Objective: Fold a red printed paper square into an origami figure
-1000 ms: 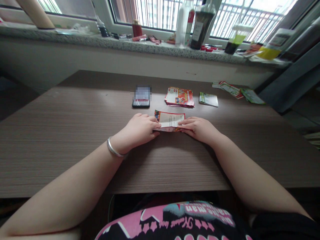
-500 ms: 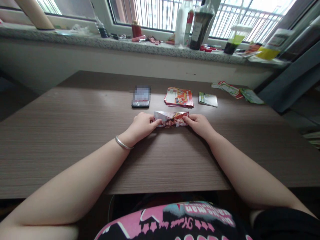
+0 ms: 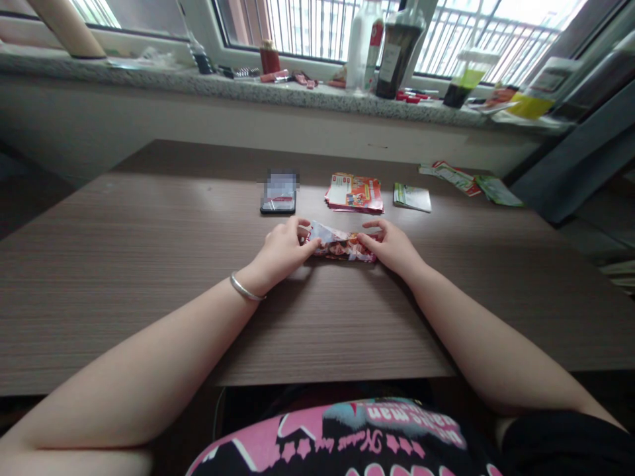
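Note:
A folded, colourfully printed paper leaflet lies as a narrow strip on the brown wooden table. My left hand pinches its left end between thumb and fingers. My right hand grips its right end the same way. A silver bangle sits on my left wrist.
Behind the hands lie a dark phone, a stack of red printed leaflets and a small green-white stack. More papers lie at the far right. Bottles and jars crowd the windowsill.
The leaflet lay wider with its white inside showing; it has been folded over into a narrow strip. Both hands shifted slightly away from me to its ends.

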The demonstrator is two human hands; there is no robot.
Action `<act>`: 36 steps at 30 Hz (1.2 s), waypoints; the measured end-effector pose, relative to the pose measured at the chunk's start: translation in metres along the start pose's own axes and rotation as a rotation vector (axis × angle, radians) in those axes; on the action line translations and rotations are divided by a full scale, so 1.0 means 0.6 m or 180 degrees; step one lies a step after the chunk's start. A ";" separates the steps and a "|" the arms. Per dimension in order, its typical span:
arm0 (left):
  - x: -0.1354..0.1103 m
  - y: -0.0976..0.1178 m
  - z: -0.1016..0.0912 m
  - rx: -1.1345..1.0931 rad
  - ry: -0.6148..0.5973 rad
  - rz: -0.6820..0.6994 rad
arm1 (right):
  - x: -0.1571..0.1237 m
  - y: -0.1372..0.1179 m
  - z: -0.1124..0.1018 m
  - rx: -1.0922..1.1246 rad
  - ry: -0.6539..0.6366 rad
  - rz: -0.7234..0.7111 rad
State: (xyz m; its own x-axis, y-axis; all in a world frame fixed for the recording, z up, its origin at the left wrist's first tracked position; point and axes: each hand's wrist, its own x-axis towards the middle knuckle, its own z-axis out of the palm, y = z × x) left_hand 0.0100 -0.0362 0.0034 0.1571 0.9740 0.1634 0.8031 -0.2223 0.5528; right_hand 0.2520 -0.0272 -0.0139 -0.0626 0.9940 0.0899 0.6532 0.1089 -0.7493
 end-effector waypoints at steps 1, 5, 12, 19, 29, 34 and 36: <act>0.000 0.000 0.001 0.0080 -0.0006 0.0049 | 0.001 -0.002 0.001 -0.0058 -0.0003 -0.0005; 0.001 -0.001 0.006 0.0467 0.0048 0.0261 | 0.003 -0.016 0.004 -0.0478 0.0046 -0.0005; 0.000 0.000 0.009 0.0719 -0.0048 0.0586 | 0.002 -0.027 0.009 -0.1186 0.0107 -0.0332; -0.012 0.014 0.006 0.1186 0.0000 0.0655 | 0.019 -0.010 0.007 -0.1149 -0.0052 -0.0812; -0.037 0.037 0.002 0.1874 -0.0165 0.1302 | 0.038 -0.015 0.003 -0.1288 -0.0098 -0.0406; -0.048 0.043 0.006 0.1874 -0.0410 0.1567 | 0.045 -0.014 0.002 -0.1284 -0.0151 -0.0346; -0.053 0.044 0.008 0.1870 -0.0565 0.1514 | 0.046 -0.012 0.001 -0.1302 -0.0131 -0.0345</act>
State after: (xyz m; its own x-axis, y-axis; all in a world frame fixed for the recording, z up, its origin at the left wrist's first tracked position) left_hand 0.0288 -0.0726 0.0086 0.6111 0.7833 0.1139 0.7915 -0.6065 -0.0760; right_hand 0.2449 -0.0004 -0.0066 -0.1722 0.9776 0.1213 0.8863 0.2075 -0.4141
